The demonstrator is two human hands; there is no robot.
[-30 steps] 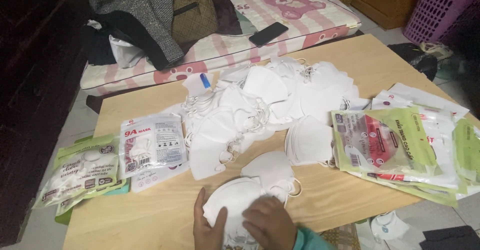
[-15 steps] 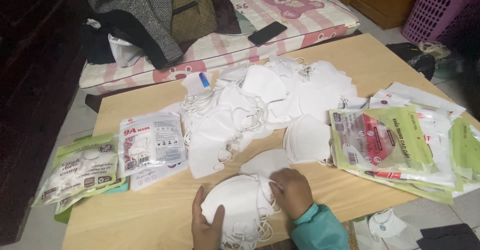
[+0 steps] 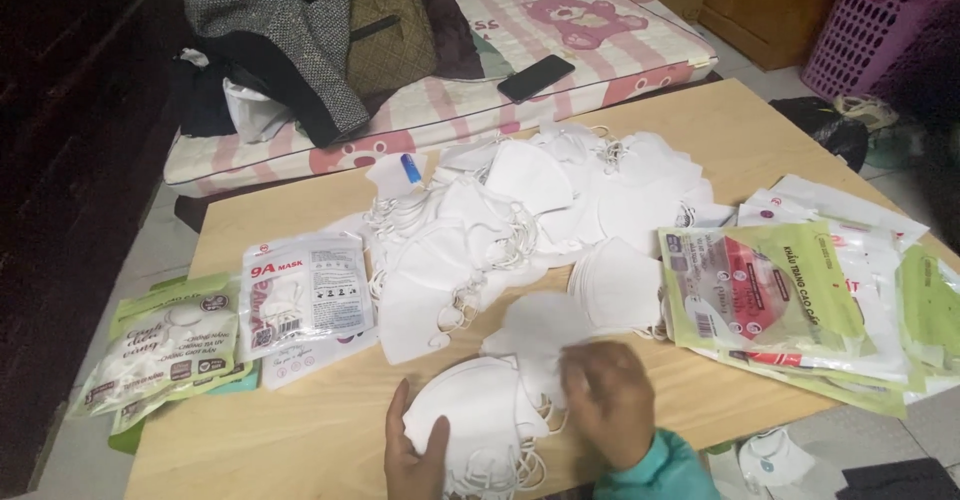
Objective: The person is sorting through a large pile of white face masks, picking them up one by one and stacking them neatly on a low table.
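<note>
Head view: two bare hands work at the near edge of a wooden table (image 3: 300, 430). The left hand (image 3: 415, 455) cups the left rim of a small stack of white masks (image 3: 475, 425), thumb up along the edge and fingers underneath, apparently to keep the stack squared and steady. The right hand (image 3: 610, 400), in a teal sleeve (image 3: 660, 470), rests palm down on the stack's right side, fingers curled over the mask edges and their ear loops; it seems to be pressing or gripping them, though whether the fingers actually pinch a mask cannot be told. The stack sits at the table's front, between both hands.

Just behind it lies a loose heap of white masks (image 3: 520, 210) with tangled loops, spread across the table's middle within easy reach. To the right, empty green and white pouches (image 3: 790, 300) overlap in a fanned pile. To the left lie filled packs (image 3: 300, 295), laid flat side by side.

Beyond the table, a pink striped mattress (image 3: 600, 30) holds a phone (image 3: 535, 78) and heaped clothes (image 3: 290, 40). A purple basket (image 3: 870, 30) stands far right.
</note>
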